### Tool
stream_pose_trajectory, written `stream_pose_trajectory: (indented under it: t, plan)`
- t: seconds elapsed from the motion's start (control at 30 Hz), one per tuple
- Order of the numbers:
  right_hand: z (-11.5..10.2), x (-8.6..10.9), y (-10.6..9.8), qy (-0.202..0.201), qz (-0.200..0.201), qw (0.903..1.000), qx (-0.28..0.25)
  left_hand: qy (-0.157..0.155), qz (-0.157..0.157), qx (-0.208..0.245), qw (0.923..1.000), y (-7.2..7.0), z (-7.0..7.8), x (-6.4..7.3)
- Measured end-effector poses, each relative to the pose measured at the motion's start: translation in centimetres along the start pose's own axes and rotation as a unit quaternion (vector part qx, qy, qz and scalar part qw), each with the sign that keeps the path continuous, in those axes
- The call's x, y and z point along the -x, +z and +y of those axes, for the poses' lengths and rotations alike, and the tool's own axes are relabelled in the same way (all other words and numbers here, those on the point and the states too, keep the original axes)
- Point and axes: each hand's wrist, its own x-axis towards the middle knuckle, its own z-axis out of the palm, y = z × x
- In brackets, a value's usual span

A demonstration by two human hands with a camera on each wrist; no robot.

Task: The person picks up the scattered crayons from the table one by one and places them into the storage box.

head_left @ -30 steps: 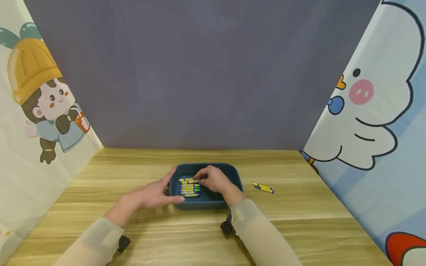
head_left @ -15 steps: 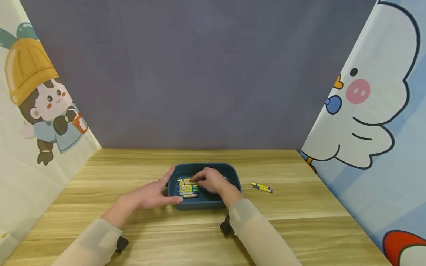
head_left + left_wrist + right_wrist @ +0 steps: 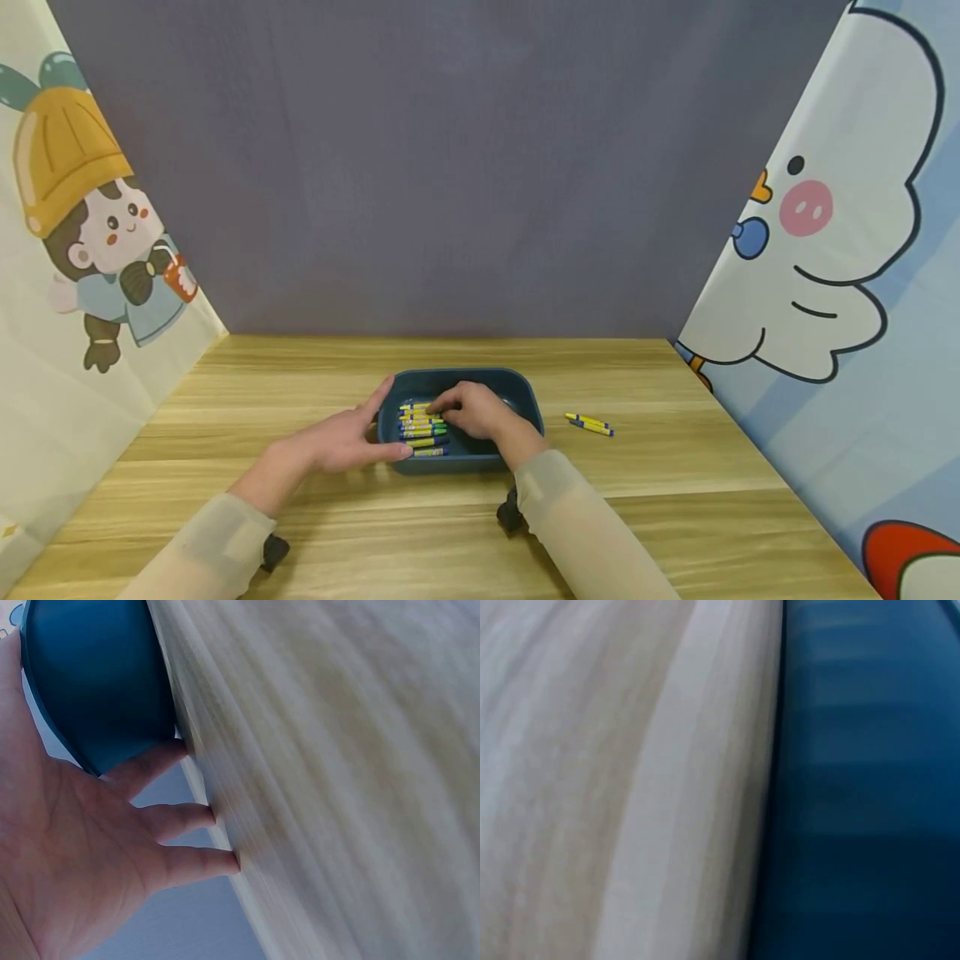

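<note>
A dark blue box (image 3: 525,392) stands on the wooden table. Several crayons (image 3: 423,432) in yellow wrappers lie side by side in its left half. My left hand (image 3: 341,437) rests at the box's left end, thumb over the near-left rim, index finger at the far-left rim. In the left wrist view its other fingers (image 3: 199,862) touch the table. Inside the box is my right hand (image 3: 480,408), bent fingers at the far crayons; whether they pinch one is too small to tell. The right wrist view shows only box wall and table.
Two more crayons (image 3: 589,423) lie on the table (image 3: 637,467) to the right of the box. A grey backdrop (image 3: 450,167) rises behind the table, with printed cartoon panels (image 3: 840,208) at both sides.
My right fingertips have moved a little left over the crayons. The nearest crayons have shifted toward the box's near wall, leaving gaps in the row. My left hand stays at the box.
</note>
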Motion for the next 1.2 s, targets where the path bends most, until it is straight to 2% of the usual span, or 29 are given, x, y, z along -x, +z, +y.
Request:
stream_pose_trajectory:
  t: [0.2, 0.47, 0.6, 0.77, 0.97, 1.2]
  plan:
    - [0.0, 0.1, -0.1, -0.007, 0.004, 1.0000, -0.002, -0.002, -0.005, 0.002, 1.0000, -0.1, 0.1, 0.1]
    - [0.0, 0.0, -0.6, -0.014, 0.033, 0.9993, -0.008, -0.004, -0.009, 0.011, 0.9999, 0.0, -0.1, 0.0]
    - [-0.2, 0.5, -2.0, -0.035, 0.052, 0.9971, -0.044, 0.003, -0.005, 0.014, 0.9999, 0.1, -0.2, -0.1]
    - [0.1, 2.3, -4.7, -0.052, 0.076, 0.9935, -0.067, 0.006, 0.004, 0.009, 0.9999, 0.0, -0.1, -0.1]
    - [2.8, 5.9, -7.6, -0.033, 0.080, 0.9940, -0.067, 0.003, 0.002, -0.001, 1.0000, 0.1, 0.0, 0.0]
    - [8.8, 10.3, -9.9, 0.012, 0.101, 0.9933, -0.056, -0.003, -0.003, -0.001, 1.0000, 0.2, 0.1, 0.0]
